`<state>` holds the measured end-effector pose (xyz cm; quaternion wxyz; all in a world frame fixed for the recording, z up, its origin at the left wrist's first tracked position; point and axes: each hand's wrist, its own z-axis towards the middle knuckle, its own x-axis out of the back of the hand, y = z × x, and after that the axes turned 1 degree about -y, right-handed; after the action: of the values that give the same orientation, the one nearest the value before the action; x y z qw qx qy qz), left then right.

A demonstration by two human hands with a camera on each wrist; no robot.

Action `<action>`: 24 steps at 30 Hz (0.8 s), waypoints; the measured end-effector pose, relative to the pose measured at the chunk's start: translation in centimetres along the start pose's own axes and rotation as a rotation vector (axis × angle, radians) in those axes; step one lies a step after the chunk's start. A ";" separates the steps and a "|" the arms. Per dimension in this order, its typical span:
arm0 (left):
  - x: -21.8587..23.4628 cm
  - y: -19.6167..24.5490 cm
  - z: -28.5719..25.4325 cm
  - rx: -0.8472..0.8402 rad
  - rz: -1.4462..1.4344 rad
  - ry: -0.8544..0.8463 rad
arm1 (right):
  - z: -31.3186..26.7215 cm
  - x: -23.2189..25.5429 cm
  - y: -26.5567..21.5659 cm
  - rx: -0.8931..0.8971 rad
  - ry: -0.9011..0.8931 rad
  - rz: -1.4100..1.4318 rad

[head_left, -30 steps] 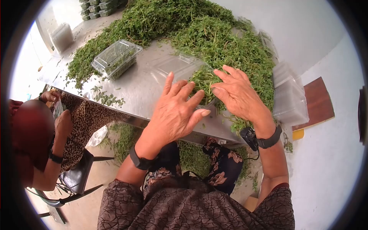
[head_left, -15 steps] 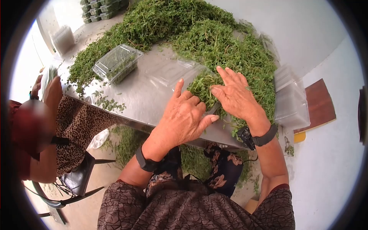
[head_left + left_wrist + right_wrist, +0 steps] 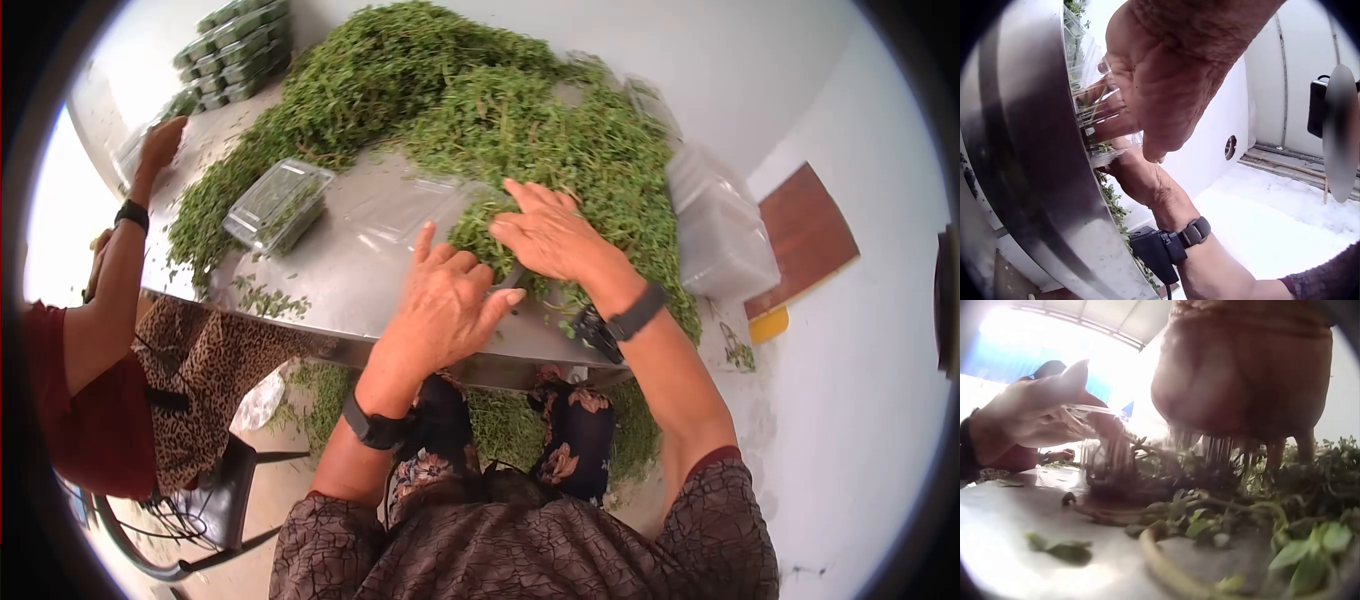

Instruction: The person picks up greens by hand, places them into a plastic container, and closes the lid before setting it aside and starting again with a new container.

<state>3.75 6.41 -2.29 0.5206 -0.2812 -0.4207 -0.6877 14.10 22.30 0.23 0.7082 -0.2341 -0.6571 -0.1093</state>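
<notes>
A clear plastic clamshell box stands near the table's front edge, its lid [image 3: 405, 210] folded back flat on the far left side. Leafy green sprigs [image 3: 470, 228] fill its base. My left hand [image 3: 440, 310] is at the near left side of the base, thumb and index finger stretched out and the other fingers bent down over the rim. My right hand [image 3: 555, 240] lies over the right side, fingers extended onto the greens. In the right wrist view its fingers point down behind the ridged clear wall [image 3: 1216, 450]; loose stems [image 3: 1166, 556] lie in front.
A big heap of greens [image 3: 500, 110] covers the table's back and right. One closed, filled box [image 3: 280, 205] sits at left. Filled boxes [image 3: 240, 50] are stacked at the back left; empty ones [image 3: 725, 240] stand at right. Another person [image 3: 100, 390] reaches in at left.
Both hands stay at the box, the left one's fingers now closer to the greens. The other person has reached forward over the table. The head view has shifted, so the table sits further left.
</notes>
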 end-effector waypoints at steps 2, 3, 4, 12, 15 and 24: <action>0.2 0.1 0.2 -0.011 0.006 -0.014 | 0.1 0.2 0.2 0.051 -0.020 -0.025; 0.2 0.1 0.2 0.004 0.024 -0.023 | -0.1 0.4 0.4 0.033 -0.023 -0.020; -0.6 -0.2 0.1 -0.042 -0.013 0.098 | -0.3 0.6 0.5 0.043 -0.012 -0.003; 1.0 -0.8 -1.2 -0.061 -0.015 0.208 | -7.7 5.0 2.8 -0.009 0.182 0.109; 0.9 -1.0 -2.5 0.001 -0.016 0.280 | -11.0 5.3 4.6 -0.106 0.159 0.182; -2.7 -1.4 -3.7 0.158 -0.030 0.534 | -15.4 3.2 5.1 -0.107 0.155 0.195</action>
<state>3.43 4.57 -6.70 0.6230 -0.0420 -0.3251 -0.7102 30.33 19.91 1.97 0.7504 -0.3254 -0.5678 -0.0927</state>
